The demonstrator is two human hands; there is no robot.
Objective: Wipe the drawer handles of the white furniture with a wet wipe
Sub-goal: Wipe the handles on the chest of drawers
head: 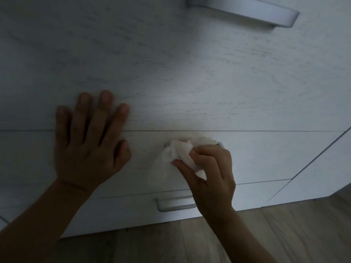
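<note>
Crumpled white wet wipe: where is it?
Head view, lower centre: the white wet wipe, pinched by the right hand, covers the middle drawer's grey handle, beside the left hand.

I have only one view to work from, the camera worn on the person's head. It looks forward and steeply down, very near the pale white wood-grain furniture front (190, 73), which fills most of the picture and bows under the wide lens. A long white bar handle (247, 8) is cut by the top edge; brown wood-plank floor (284, 234) fills the bottom right corner. Both forearms enter from the bottom edge, the left hand (89, 141) left of centre, the right hand (210, 168) with its crumpled white wet wipe (174, 154) just below centre.
</note>
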